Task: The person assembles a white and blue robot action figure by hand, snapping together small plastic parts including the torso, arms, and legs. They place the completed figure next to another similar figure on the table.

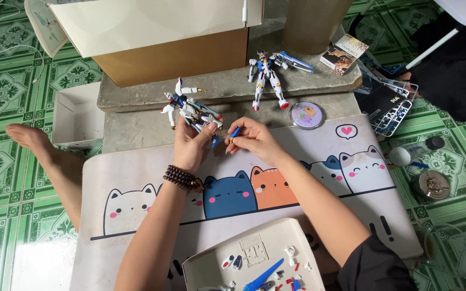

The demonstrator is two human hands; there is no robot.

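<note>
1. Left hand (191, 146), centre of frame, grip clenched around a white-and-blue robot model kit figure (192, 110) held over the cat-print desk mat (136, 178).
2. Right hand (254, 141) just beside it, fingers pinching a small blue part (234, 132) close to the figure.
3. Second robot figure (268, 75) lies on the stone counter (222, 89), upper centre.
4. Round purple tin (306, 115) right of the hands.
5. Parts tray (254, 258) at bottom centre.
6. Cardboard box (173, 59) at upper left.

Both your forearms reach forward and meet in the middle. Your left hand (192, 144) is curled in a closed grip, beaded bracelet at the wrist. Your right hand (254, 139) pinches with thumb and forefinger, just beside it.
</note>
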